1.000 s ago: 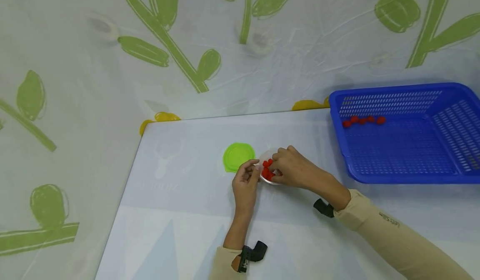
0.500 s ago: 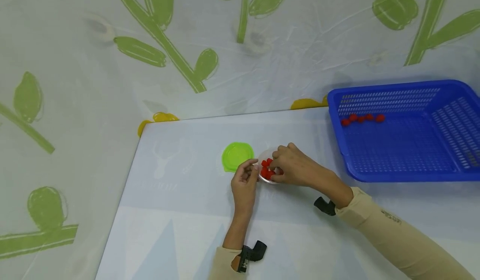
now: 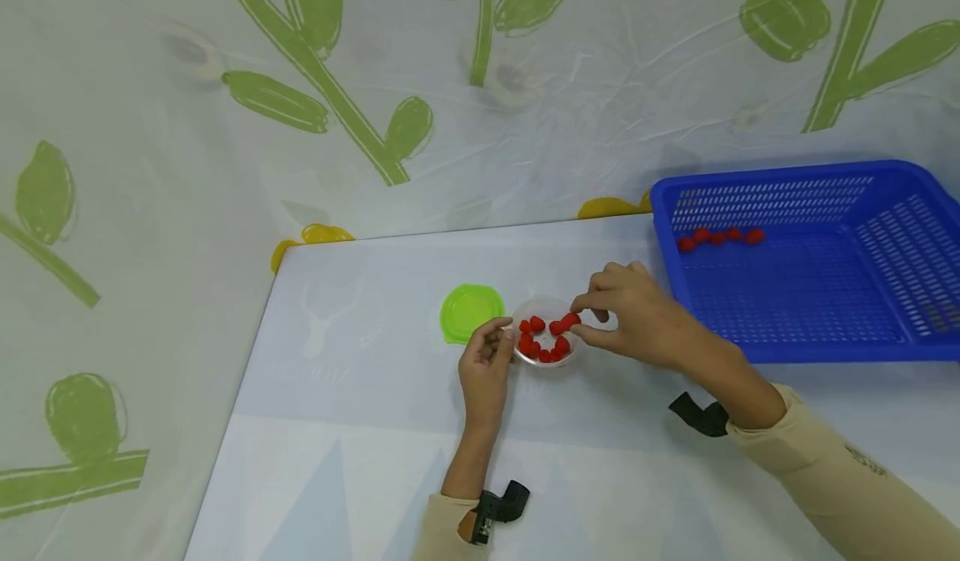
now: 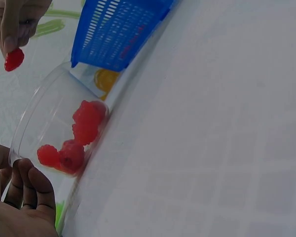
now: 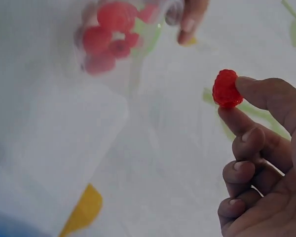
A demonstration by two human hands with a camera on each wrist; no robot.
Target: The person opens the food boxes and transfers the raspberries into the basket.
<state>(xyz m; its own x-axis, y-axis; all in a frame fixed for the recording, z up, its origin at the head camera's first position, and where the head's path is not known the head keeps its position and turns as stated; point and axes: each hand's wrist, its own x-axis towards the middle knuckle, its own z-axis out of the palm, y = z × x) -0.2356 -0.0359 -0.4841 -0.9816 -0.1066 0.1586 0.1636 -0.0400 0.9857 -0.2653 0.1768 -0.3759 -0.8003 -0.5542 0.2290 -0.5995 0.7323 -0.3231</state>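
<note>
A clear plastic bowl (image 3: 542,304) stands on the table with several red raspberries (image 4: 86,121) in it. My left hand (image 3: 483,378) grips the bowl's left rim between thumb and fingers. Over the bowl's right edge, my right hand (image 3: 637,323) pinches one raspberry (image 5: 227,89) between thumb and index finger. That raspberry hangs above the rim in the left wrist view, apart from the others. The right hand's other fingers are curled towards the palm.
A bright green lid (image 3: 471,311) lies flat just left of the bowl. To the right, a blue slotted basket (image 3: 810,286) holds several raspberries (image 3: 718,238) in its back left corner. A wall with painted leaves (image 3: 273,98) rises behind the table.
My right hand has risen out of the bowl and moved right, now with a raspberry between its fingertips. My left hand keeps its hold on the rim.
</note>
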